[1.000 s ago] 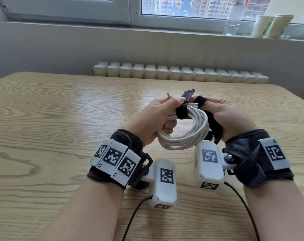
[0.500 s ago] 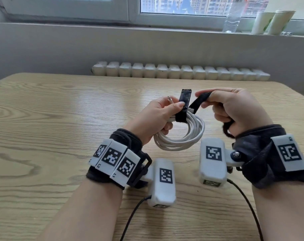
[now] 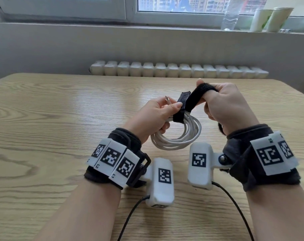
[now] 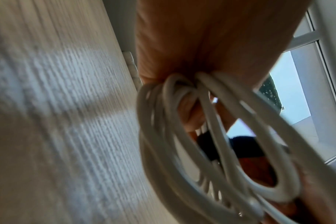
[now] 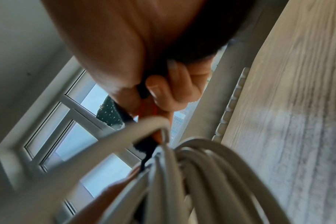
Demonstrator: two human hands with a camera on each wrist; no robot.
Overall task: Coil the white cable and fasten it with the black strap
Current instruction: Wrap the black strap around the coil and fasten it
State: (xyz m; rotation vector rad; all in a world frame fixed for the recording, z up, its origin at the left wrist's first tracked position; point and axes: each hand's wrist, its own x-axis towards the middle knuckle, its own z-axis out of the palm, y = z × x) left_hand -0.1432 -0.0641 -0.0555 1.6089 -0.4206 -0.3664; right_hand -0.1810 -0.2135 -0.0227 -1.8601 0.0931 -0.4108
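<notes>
Now the white cable is already wound into a coil and is held in the air above the worktop, between the two hands. The left hand grips the bundle at its top, with the thumb pressing the short end of the black strap against the loops. The right hand pinches the long end of the strap, which lies over its forefinger and is pulled up and to the right.

I think the risk is in the wrapping. If the left thumb slips, the short end can come free and the loops can spread. If the strap is laid slack or crooked, its surfaces may not catch well and the coil may open.
</notes>
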